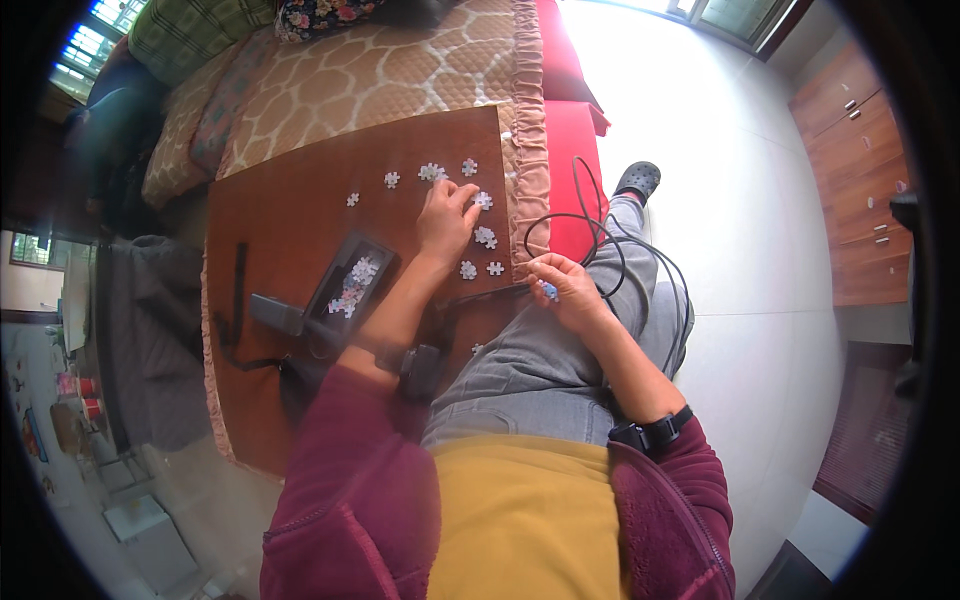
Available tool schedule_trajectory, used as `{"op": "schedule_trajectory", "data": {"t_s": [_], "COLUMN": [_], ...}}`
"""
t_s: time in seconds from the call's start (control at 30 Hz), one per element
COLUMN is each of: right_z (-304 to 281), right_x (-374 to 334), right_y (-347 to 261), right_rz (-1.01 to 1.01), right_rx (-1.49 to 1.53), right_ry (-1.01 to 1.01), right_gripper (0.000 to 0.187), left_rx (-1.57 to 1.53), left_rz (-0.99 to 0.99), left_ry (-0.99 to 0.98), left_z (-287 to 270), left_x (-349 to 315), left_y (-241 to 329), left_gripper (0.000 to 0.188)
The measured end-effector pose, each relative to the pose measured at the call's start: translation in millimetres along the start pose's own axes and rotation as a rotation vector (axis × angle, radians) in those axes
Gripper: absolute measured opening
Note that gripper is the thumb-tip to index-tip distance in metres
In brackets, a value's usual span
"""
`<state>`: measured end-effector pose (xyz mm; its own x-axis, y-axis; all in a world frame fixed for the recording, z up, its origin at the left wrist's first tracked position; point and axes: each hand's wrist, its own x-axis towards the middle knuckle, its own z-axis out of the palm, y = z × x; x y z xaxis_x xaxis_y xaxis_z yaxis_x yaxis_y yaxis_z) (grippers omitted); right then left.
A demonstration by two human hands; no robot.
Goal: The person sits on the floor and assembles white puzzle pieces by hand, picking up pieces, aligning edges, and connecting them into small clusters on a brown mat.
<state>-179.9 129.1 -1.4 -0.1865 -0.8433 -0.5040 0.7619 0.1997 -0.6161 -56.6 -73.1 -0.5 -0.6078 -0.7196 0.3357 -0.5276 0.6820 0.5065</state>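
My left hand (447, 222) reaches over a brown board, its fingers bent toward the thumb around a jigsaw piece (484, 201) at the fingertips. Close by lie a small cluster of pieces (432, 172), a single piece (469, 167) and another cluster (485, 237). Above my thigh, my right hand (568, 294) is closed, with bluish jigsaw pieces (548, 290) showing between thumb and fingers; how many is hidden. Left of my left forearm, a dark open box (376, 283) holds a heap of loose pieces (355, 284).
The brown board (290, 210) rests on a bed with a patterned quilt (400, 70). Black straps (240, 300) lie at its left. A black cable (622, 270) loops over my right leg. Beyond are white floor tiles (745, 210) and a wooden cabinet (860, 190).
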Motion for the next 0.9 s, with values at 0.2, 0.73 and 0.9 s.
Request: {"op": "schedule_trajectory", "data": {"t_s": [0.2,0.73,0.9], "right_z": [0.8,6.2,3.9], "right_x": [1.2,0.3,0.4], "right_y": [-0.9,-3.4,-1.8], "right_rz": [0.003,0.021,0.007], "right_rx": [0.015,0.028,0.03], "right_ry": [0.005,0.041,0.017], "right_gripper": [0.012,0.012,0.012], "left_rx": [0.004,0.012,0.043], "left_rz": [0.017,-0.148,-0.233], "left_ry": [0.008,0.058,0.086], "left_z": [8.3,-8.8,-7.6], "left_x": [3.5,22.1,30.2], "left_y": [-0.2,-58.2,-53.6], "left_gripper": [0.028,0.043,0.041]}}
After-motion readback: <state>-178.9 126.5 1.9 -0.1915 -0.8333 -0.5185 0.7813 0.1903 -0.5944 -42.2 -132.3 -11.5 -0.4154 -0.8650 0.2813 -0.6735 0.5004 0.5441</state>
